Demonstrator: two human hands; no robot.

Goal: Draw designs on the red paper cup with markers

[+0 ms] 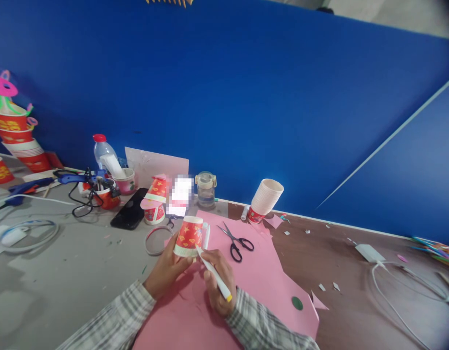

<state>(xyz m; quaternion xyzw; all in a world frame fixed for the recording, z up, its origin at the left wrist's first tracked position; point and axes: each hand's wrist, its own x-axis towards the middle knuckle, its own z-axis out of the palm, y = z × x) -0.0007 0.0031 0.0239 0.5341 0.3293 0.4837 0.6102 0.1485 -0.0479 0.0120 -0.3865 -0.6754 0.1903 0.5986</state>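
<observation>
A red paper cup point(189, 234) with yellow patterns is held upside down in my left hand point(168, 267), fingers wrapped round its lower side. My right hand point(220, 279) grips a white marker point(215, 273) with a yellow end. The marker's tip meets or nearly meets the cup near its rim; I cannot tell whether they touch. Both hands are over a sheet of pink paper point(257, 282). Black-handled scissors point(236, 242) lie on that sheet with their blades apart, right of the cup. A white cylindrical item point(206, 236) is partly hidden behind the cup.
Behind stand a cup figure point(158, 189), a glass jar point(206, 188) and a leaning stack of paper cups point(266, 197). At left are a black phone point(129, 210), a roll of tape point(156, 239) and glue guns point(30, 184). A cable point(377, 282) curls at right. A blue partition point(246, 97) closes the back.
</observation>
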